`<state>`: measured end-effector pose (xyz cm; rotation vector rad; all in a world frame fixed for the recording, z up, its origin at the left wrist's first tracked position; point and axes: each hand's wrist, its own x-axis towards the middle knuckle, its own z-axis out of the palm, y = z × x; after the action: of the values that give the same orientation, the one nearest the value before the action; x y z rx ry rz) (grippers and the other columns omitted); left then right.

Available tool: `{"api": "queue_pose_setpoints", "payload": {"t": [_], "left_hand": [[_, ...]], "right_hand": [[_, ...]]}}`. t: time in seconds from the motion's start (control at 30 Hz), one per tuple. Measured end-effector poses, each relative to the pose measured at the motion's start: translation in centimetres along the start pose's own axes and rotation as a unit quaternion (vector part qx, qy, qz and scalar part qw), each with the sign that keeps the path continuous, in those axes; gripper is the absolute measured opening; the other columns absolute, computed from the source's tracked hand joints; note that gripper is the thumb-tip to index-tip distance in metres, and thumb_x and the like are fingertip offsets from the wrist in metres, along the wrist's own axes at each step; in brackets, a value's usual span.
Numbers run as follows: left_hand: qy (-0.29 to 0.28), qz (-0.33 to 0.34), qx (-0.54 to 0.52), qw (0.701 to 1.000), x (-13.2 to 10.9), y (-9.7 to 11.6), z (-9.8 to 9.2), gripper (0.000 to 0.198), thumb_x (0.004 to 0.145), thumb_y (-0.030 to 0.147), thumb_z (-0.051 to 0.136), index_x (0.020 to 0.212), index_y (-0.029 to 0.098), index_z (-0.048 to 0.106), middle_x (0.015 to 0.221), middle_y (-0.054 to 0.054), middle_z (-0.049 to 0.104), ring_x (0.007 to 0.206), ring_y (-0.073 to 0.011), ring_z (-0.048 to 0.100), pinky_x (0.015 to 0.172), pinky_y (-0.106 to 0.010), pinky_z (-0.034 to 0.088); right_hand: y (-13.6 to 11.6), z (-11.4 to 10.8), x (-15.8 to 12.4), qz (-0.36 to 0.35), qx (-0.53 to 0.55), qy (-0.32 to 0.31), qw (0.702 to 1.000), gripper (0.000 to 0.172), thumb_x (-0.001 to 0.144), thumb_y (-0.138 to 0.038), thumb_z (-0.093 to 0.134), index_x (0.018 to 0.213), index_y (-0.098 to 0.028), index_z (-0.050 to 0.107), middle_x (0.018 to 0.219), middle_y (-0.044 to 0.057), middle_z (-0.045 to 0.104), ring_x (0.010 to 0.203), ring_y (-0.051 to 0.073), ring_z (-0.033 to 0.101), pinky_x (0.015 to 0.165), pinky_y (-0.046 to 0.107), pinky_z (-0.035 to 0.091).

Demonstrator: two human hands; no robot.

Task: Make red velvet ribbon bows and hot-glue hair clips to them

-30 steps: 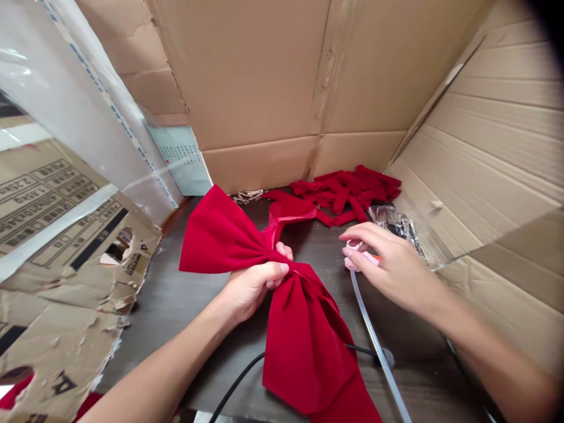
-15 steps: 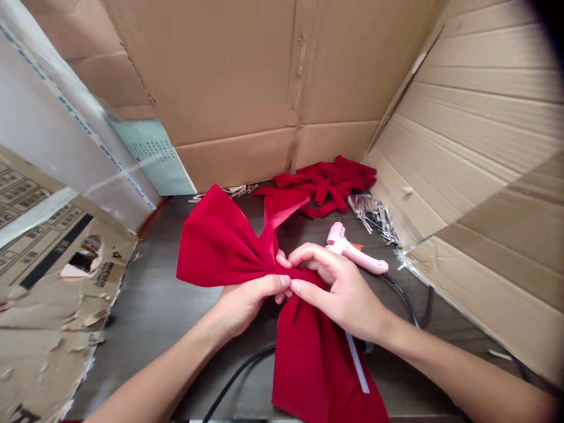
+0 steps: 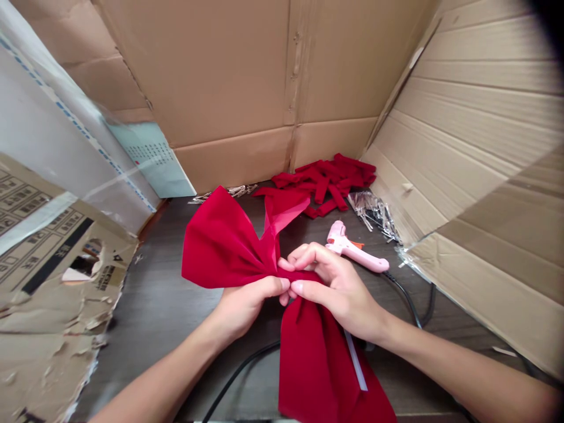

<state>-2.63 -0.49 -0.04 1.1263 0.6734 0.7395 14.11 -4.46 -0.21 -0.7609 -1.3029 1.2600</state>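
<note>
Both hands are at the bow, the 2 meeting at its centre.

Left hand: clenched around the pinched waist of a red velvet bow, thumb on top.

Right hand: grasping the same waist from the other side, with the fingertips of the 2 hands almost touching. Its fingers close over a narrow red band wrapped across the waist.

Bow position: held just above the table, 1 loop toward the left and 1 tail hanging down toward the body. A sheer red layer stands up behind the waist. A clear glue stick lies across the lower tail.

Change: 1.0 s ago the right hand was at a pink glue gun and well away from the bow. It has since let go and joined the left hand, and the gun now lies on its side beside the right hand, its black cord trailing off to the right.

Around: a heap of red strips lies near the far cardboard wall, with silver clips to its right. Torn carton stands at left.
</note>
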Motion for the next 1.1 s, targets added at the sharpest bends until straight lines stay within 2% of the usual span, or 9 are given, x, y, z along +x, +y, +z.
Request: {"api": "queue_pose_setpoints", "payload": {"t": [0.27, 0.4, 0.63, 0.77, 0.97, 1.1], "left_hand": [[0.000, -0.006, 0.038, 0.999, -0.34, 0.29, -0.06, 0.021, 0.079, 0.029, 0.069, 0.063, 0.017, 0.065, 0.069, -0.002, 0.064, 0.075, -0.0169, 0.057, 0.081, -0.027, 0.045], [-0.018, 0.005, 0.032, 0.999, -0.30, 0.18, -0.15, 0.022, 0.082, 0.029, 0.065, 0.064, 0.017, 0.065, 0.071, -0.003, 0.064, 0.078, -0.0186, 0.058, 0.081, -0.029, 0.045], [-0.003, 0.028, 0.038, 0.999, -0.18, -0.20, -0.05, 0.021, 0.083, 0.025, 0.063, 0.063, 0.017, 0.065, 0.073, -0.002, 0.064, 0.082, -0.0192, 0.060, 0.089, -0.030, 0.046], [-0.009, 0.028, 0.049, 0.998, -0.24, -0.20, -0.13, 0.024, 0.084, 0.028, 0.064, 0.062, 0.016, 0.065, 0.073, -0.003, 0.065, 0.082, -0.0191, 0.060, 0.089, -0.030, 0.046], [0.029, -0.022, 0.055, 0.998, -0.30, -0.07, -0.23, 0.025, 0.077, 0.037, 0.074, 0.065, 0.016, 0.066, 0.077, -0.004, 0.066, 0.083, -0.0195, 0.059, 0.087, -0.031, 0.046], [0.018, -0.004, 0.056, 0.998, -0.14, 0.20, -0.32, 0.025, 0.081, 0.034, 0.071, 0.064, 0.016, 0.065, 0.073, -0.002, 0.064, 0.079, -0.0177, 0.058, 0.086, -0.029, 0.046]], "right_hand": [[0.30, -0.49, -0.04, -0.021, -0.068, -0.012, 0.997, 0.016, 0.088, -0.019, 0.063, 0.096, -0.021, 0.050, 0.091, 0.001, 0.063, 0.076, 0.015, 0.069, 0.073, 0.031, 0.055], [0.43, -0.48, -0.09, -0.012, -0.042, -0.024, 0.999, 0.015, 0.090, -0.021, 0.063, 0.095, -0.021, 0.049, 0.091, 0.001, 0.062, 0.072, 0.014, 0.069, 0.073, 0.032, 0.054], [0.65, -0.36, 0.06, 0.000, -0.002, -0.001, 1.000, 0.018, 0.084, -0.019, 0.065, 0.085, -0.020, 0.047, 0.098, -0.001, 0.053, 0.068, 0.012, 0.069, 0.067, 0.029, 0.055], [0.68, -0.59, 0.10, 0.001, 0.001, -0.008, 1.000, 0.018, 0.085, -0.021, 0.065, 0.087, -0.020, 0.047, 0.098, 0.000, 0.054, 0.068, 0.013, 0.069, 0.066, 0.030, 0.055], [0.85, -0.89, 0.38, -0.044, -0.068, -0.021, 0.996, 0.019, 0.089, -0.025, 0.065, 0.090, -0.022, 0.047, 0.087, 0.000, 0.061, 0.075, 0.016, 0.068, 0.074, 0.032, 0.055], [0.84, -0.76, 0.37, -0.024, -0.053, -0.017, 0.998, 0.021, 0.089, -0.027, 0.064, 0.087, -0.022, 0.044, 0.093, 0.000, 0.058, 0.072, 0.015, 0.067, 0.070, 0.031, 0.055]]}}
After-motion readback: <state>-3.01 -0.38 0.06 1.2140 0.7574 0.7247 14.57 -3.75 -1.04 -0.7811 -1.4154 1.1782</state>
